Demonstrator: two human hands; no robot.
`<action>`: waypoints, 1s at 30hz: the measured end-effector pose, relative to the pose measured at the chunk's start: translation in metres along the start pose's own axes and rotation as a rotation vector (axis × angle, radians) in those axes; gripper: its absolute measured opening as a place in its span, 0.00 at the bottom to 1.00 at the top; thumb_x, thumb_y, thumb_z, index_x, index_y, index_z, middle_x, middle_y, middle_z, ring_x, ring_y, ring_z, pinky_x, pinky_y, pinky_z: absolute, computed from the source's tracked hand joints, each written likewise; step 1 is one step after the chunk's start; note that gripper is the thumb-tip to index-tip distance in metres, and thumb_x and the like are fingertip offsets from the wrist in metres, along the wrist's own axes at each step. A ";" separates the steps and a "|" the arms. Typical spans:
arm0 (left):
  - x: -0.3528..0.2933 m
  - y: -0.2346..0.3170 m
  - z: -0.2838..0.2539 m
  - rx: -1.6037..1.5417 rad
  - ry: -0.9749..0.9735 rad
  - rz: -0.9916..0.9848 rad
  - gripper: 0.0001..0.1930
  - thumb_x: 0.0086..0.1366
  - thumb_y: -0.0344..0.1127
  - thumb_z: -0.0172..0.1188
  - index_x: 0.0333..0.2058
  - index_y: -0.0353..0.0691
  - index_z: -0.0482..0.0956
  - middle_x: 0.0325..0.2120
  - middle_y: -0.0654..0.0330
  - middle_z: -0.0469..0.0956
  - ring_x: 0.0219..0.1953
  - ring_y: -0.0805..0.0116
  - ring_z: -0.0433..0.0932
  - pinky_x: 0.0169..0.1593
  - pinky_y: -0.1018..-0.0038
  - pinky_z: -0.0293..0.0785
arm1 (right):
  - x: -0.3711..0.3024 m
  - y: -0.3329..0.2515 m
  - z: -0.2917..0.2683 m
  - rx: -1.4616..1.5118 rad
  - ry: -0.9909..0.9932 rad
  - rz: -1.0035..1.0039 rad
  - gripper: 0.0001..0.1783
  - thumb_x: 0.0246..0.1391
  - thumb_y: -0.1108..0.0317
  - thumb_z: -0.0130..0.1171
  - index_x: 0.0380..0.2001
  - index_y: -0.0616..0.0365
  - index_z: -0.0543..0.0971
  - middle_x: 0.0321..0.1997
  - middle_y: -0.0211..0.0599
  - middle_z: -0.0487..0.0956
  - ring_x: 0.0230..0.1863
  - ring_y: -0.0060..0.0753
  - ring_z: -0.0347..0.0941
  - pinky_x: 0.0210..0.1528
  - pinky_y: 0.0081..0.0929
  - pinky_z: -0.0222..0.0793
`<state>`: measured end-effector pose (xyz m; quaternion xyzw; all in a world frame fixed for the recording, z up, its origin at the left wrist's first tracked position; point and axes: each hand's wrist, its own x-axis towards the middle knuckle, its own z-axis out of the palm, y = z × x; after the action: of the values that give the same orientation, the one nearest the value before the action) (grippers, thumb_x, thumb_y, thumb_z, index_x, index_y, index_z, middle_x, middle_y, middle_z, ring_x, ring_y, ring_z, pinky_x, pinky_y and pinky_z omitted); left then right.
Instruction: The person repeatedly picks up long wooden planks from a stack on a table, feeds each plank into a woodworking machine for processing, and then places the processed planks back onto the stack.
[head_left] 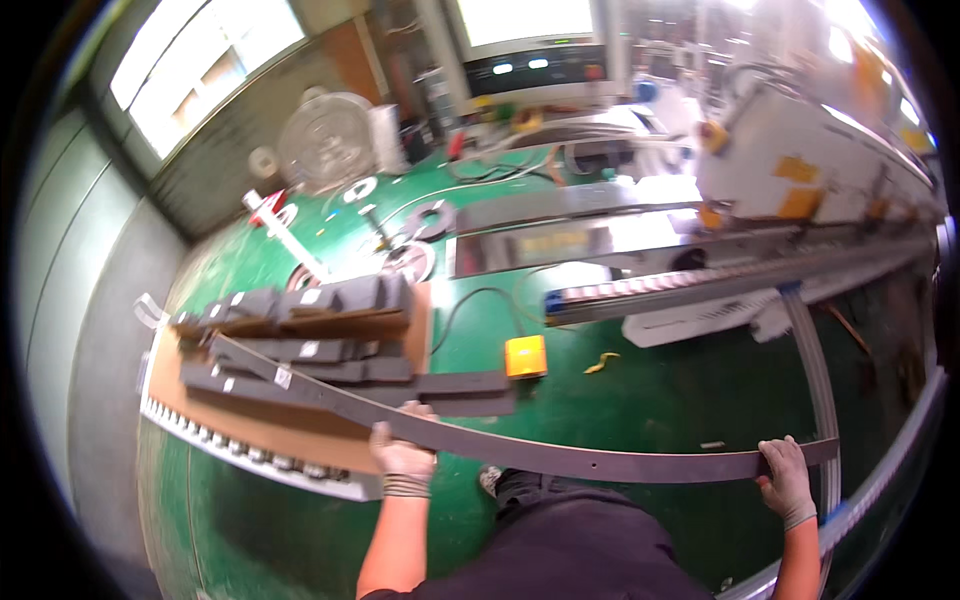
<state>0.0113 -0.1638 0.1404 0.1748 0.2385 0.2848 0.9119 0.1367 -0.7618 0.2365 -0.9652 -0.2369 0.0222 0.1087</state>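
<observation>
A long, flat dark grey strip (pixel 600 463) stretches across in front of me, with a small white label near its far left end and small holes along it. My left hand (pixel 404 452), in a light glove, is closed around its lower edge left of the middle. Near the strip's right end, my right hand (pixel 786 478), gloved too, grips it. The strip's left part passes over stacked dark grey bars (pixel 350 372) on a brown board (pixel 280 430). Its right tip reaches across a metal rail (pixel 812 370).
A roller conveyor edge (pixel 250 458) borders the board. On the green floor stand a yellow box (pixel 525 356), cables and reels. A long aluminium profile (pixel 670 295) and machine frame (pixel 890 250) lie ahead and right. A fan (pixel 325 140) stands by the back wall.
</observation>
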 end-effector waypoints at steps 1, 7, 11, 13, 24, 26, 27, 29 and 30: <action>0.011 0.008 0.003 -0.030 -0.005 0.007 0.28 0.62 0.54 0.54 0.49 0.32 0.75 0.45 0.50 0.79 0.49 0.50 0.77 0.55 0.52 0.73 | -0.023 0.020 -0.007 -0.024 -0.007 0.052 0.33 0.31 0.77 0.67 0.49 0.59 0.74 0.48 0.45 0.75 0.56 0.53 0.68 0.69 0.50 0.57; 0.060 -0.084 0.090 0.136 0.127 -0.147 0.27 0.73 0.52 0.40 0.46 0.29 0.73 0.39 0.46 0.77 0.40 0.55 0.75 0.48 0.57 0.74 | -0.190 0.066 -0.032 -0.157 0.043 0.414 0.35 0.34 0.79 0.67 0.53 0.60 0.73 0.55 0.49 0.73 0.60 0.55 0.67 0.67 0.49 0.58; 0.051 -0.199 0.120 0.163 -0.100 -0.557 0.28 0.74 0.54 0.41 0.47 0.28 0.72 0.41 0.48 0.77 0.44 0.52 0.76 0.52 0.54 0.73 | -0.355 0.091 0.022 -0.178 0.126 0.692 0.37 0.38 0.80 0.63 0.58 0.61 0.70 0.60 0.51 0.71 0.65 0.58 0.63 0.70 0.45 0.54; 0.040 -0.241 0.119 0.239 -0.209 -0.722 0.27 0.74 0.54 0.43 0.48 0.30 0.72 0.44 0.48 0.78 0.47 0.51 0.77 0.57 0.54 0.73 | -0.406 0.072 0.027 -0.282 0.000 0.792 0.35 0.44 0.76 0.62 0.60 0.61 0.70 0.61 0.52 0.71 0.63 0.55 0.65 0.67 0.44 0.57; -0.105 -0.378 0.129 0.802 -0.459 -1.437 0.23 0.72 0.53 0.51 0.55 0.42 0.72 0.53 0.58 0.76 0.52 0.58 0.78 0.63 0.55 0.67 | -0.732 -0.076 0.107 -0.209 -0.424 1.636 0.33 0.47 0.60 0.58 0.61 0.50 0.70 0.59 0.51 0.74 0.58 0.49 0.72 0.59 0.45 0.68; -0.117 -0.383 0.126 0.856 -0.551 -1.485 0.24 0.72 0.54 0.51 0.56 0.43 0.71 0.52 0.59 0.77 0.51 0.61 0.78 0.59 0.60 0.70 | -0.725 -0.099 0.113 -0.092 -0.397 1.713 0.34 0.48 0.60 0.58 0.61 0.50 0.69 0.58 0.50 0.75 0.58 0.51 0.73 0.58 0.46 0.68; -0.123 -0.381 0.135 0.905 -0.572 -1.504 0.24 0.72 0.54 0.51 0.56 0.42 0.71 0.52 0.59 0.78 0.51 0.61 0.79 0.57 0.62 0.72 | -0.721 -0.112 0.114 -0.037 -0.392 1.750 0.34 0.49 0.60 0.58 0.61 0.50 0.69 0.58 0.50 0.75 0.57 0.52 0.73 0.57 0.47 0.69; -0.129 -0.378 0.134 0.963 -0.595 -1.525 0.22 0.72 0.53 0.51 0.54 0.43 0.72 0.49 0.61 0.79 0.50 0.64 0.79 0.51 0.67 0.74 | -0.667 -0.118 0.104 -0.131 -0.499 1.814 0.32 0.50 0.59 0.57 0.61 0.51 0.70 0.58 0.50 0.75 0.57 0.53 0.73 0.57 0.46 0.69; -0.123 -0.384 0.123 0.980 -0.562 -1.536 0.22 0.72 0.53 0.51 0.54 0.43 0.73 0.49 0.61 0.79 0.50 0.64 0.79 0.52 0.67 0.74 | -0.633 -0.121 0.088 -0.205 -0.559 1.874 0.32 0.50 0.59 0.57 0.60 0.52 0.70 0.58 0.50 0.75 0.57 0.54 0.73 0.57 0.45 0.69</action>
<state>0.1556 -0.5589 0.1083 0.3949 0.1532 -0.5760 0.6991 -0.4882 -0.9324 0.1716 -0.7271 0.6066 0.3064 -0.0970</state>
